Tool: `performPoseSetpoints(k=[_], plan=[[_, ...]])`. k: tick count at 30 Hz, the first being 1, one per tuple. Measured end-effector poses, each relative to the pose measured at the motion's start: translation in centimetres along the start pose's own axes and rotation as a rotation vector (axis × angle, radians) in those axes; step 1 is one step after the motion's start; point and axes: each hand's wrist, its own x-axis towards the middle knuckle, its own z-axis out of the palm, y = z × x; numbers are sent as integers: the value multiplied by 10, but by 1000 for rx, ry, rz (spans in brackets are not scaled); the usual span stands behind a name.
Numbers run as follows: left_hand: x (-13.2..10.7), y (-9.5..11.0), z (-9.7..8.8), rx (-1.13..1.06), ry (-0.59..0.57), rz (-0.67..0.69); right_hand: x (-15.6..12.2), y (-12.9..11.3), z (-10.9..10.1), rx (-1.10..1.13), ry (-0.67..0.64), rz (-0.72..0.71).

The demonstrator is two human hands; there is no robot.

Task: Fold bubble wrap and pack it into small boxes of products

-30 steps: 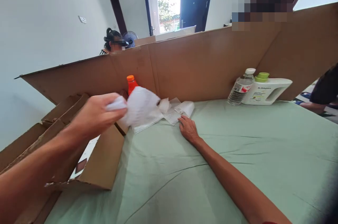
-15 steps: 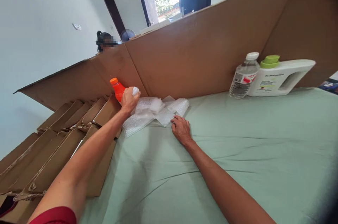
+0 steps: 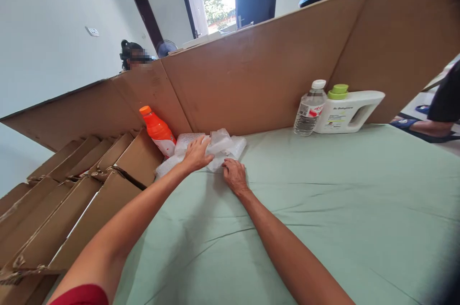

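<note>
Folded, crumpled bubble wrap (image 3: 221, 141) lies on the green cloth beside the cardboard wall. Over its left-middle part is my left hand (image 3: 197, 153), fingers apart and thumb stretched toward the right, with nothing gripped. My right hand (image 3: 235, 175) rests on the cloth at the wrap's near right edge. Its fingers are loosely bent, their tips by the plastic, and no firm hold shows. Left of the wrap an orange bottle (image 3: 158, 127) with an orange cap leans between cardboard boxes and the wrap. Wrap and my left hand's surroundings hide the bottle's base.
Upright cardboard boxes (image 3: 89, 209) crowd the left side. A tall cardboard wall (image 3: 244, 79) runs along the back. Against it stand a clear water bottle (image 3: 307, 113) and a white jug (image 3: 345, 115) with a green cap. Another person's head shows beyond the wall, and a leg at far right.
My left hand has moved right, from the orange bottle to the bubble wrap. It has let go of the bottle, which now leans in fuller view. My right hand stays near the wrap's edge.
</note>
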Motion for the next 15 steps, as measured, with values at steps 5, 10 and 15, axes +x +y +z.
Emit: performPoseSetpoints(k=[5, 10, 15], plan=[[-114, -16, 33, -18, -28, -109, -3, -9, -5, 3, 61, -63], [-236, -20, 46, -71, 217, -173, -3, -9, -4, -16, 83, -139], [-308, -45, -38, 252, 754, -289, 5, 0, 10, 3, 52, -168]])
